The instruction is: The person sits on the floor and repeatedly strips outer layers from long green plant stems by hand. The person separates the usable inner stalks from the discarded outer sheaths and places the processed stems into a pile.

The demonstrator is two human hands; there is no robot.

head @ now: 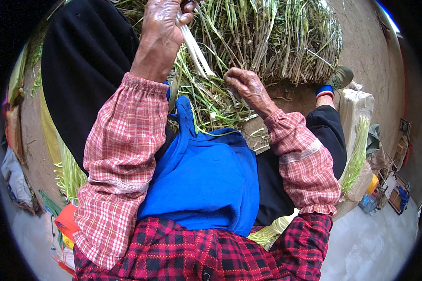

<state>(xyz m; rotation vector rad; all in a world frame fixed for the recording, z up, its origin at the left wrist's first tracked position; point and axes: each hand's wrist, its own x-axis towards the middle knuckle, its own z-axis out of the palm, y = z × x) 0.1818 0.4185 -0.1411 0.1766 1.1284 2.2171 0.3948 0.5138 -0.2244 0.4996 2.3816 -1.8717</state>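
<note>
My left hand (167, 33), at the top left of centre, grips several pale white plant stalks (197, 52); its fingertips are partly cut off by the picture's top edge. The stalks slant down to the right, their lower ends over loose green leaves and stems (218, 102). To their right is my right hand (248, 86), its fingers curled; whether something thin lies between the fingertips is not clear. Beyond both hands stands a dense heap of stalks with brown stems and green leaves (285, 42). A blue cloth (204, 179) covers my lap.
Bundles of pale yellow-green stalks lie at the left (70, 175) and right (357, 154), the latter against a whitish plastic-wrapped bundle (355, 100). My shoe (341, 77) touches the heap's right side. A plastic bottle (367, 203) and an orange-red container (68, 219) are farther out.
</note>
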